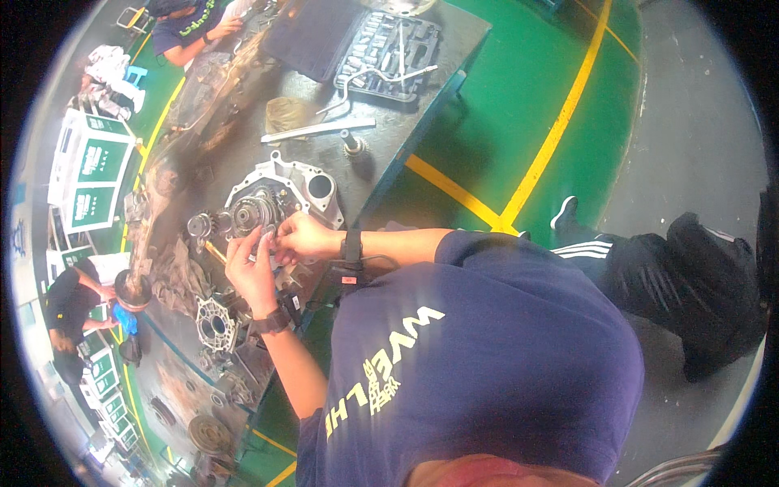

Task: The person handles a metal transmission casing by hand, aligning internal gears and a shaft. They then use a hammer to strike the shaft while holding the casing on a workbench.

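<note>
My left hand (253,272) and my right hand (305,238) meet over the near edge of the workbench, fingers bent and pinched together. Whatever small thing lies between their fingertips is too small to make out. Just beyond them, a cast metal gearbox housing (323,187) lies on the bench. A gear assembly (254,213) sits in it, close to my fingers. Left of that stands a smaller gear cluster (200,226). A thin brass-coloured rod (216,252) lies beside my left hand.
Farther along are a gear shaft (351,144), a flat metal bar (324,130), a bent metal rod (345,96), a brown cloth (290,115) and an open socket set (389,61). Another housing (215,323) lies nearer left. Other people work at the far end and left; someone's black-trousered leg (649,276) is right.
</note>
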A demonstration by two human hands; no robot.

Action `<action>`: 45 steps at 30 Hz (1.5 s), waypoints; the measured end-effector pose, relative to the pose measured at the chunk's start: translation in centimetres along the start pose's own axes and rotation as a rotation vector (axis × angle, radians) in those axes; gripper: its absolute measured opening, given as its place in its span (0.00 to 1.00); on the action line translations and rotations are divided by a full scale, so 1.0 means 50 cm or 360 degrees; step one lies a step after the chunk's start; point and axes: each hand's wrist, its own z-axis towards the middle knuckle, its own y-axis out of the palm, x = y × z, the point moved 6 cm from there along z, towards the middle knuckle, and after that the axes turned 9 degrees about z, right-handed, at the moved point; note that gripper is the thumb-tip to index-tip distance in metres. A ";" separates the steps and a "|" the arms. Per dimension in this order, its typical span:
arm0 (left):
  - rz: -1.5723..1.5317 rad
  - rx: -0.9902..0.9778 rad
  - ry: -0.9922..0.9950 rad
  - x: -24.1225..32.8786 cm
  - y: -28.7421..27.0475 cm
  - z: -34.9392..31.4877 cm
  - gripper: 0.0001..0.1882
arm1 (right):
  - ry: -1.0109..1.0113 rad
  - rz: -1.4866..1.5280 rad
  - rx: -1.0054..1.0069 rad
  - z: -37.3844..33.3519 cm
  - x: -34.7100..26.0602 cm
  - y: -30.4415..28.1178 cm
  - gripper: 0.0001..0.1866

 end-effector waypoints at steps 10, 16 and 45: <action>-0.0083 0.0004 -0.0082 -0.020 0.009 -0.010 0.14 | 0.0009 -0.0265 0.0067 -0.015 -0.022 0.006 0.12; -0.0067 0.0061 -0.0074 -0.029 -0.003 -0.021 0.14 | -0.0041 -0.0446 0.0117 -0.026 -0.046 0.014 0.15; -0.0270 -0.0031 -0.0087 -0.063 -0.006 -0.018 0.10 | -0.0035 -0.0350 0.0027 -0.012 -0.003 0.019 0.12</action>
